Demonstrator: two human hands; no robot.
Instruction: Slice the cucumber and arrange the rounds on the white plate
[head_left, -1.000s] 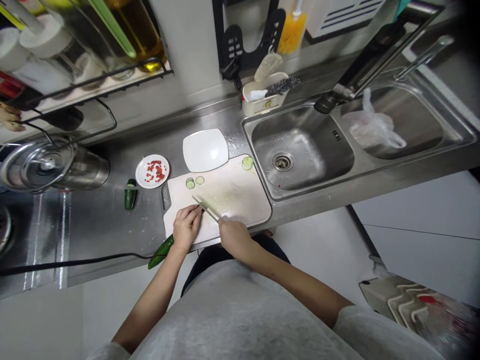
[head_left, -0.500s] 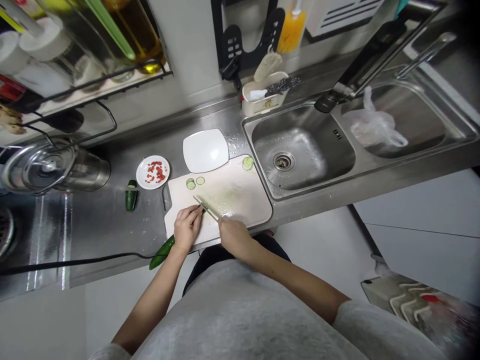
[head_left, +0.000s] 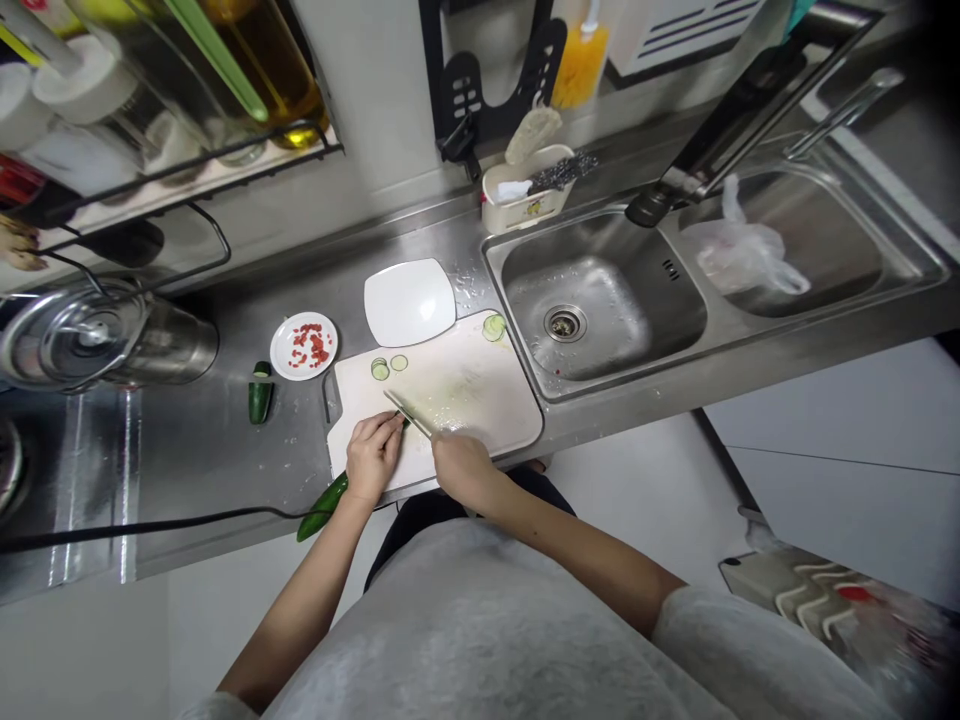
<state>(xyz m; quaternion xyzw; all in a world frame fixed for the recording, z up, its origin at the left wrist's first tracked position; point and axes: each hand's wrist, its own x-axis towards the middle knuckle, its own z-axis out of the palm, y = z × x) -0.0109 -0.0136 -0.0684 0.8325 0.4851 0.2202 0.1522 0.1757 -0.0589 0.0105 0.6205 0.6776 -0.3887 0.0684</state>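
Observation:
My left hand (head_left: 373, 458) is closed around a long green cucumber (head_left: 322, 508), whose far end sticks out past my wrist over the counter edge. In my right hand (head_left: 466, 472) is a kitchen knife (head_left: 407, 411), its blade slanting across the cucumber's cut end just beside my left fingertips. Most of the cucumber under my palm is hidden. Both hands are over the near part of a white cutting board (head_left: 495, 395). Toward its back left lie a few cucumber slices (head_left: 380, 369) and a single slice (head_left: 399, 363); more slices (head_left: 493, 326) sit in the far right corner.
A white squarish plate (head_left: 409, 300) touches the board's back edge. Left of it are a small plate (head_left: 279, 358) with red bits and cut cucumber pieces (head_left: 259, 402). The sink (head_left: 600, 335) adjoins on the right. A black cable (head_left: 187, 522) crosses the counter at left.
My right hand and the knife have shifted very slightly to the left, toward my left fingers. My left hand keeps its place on the cucumber; the rest looks the same.

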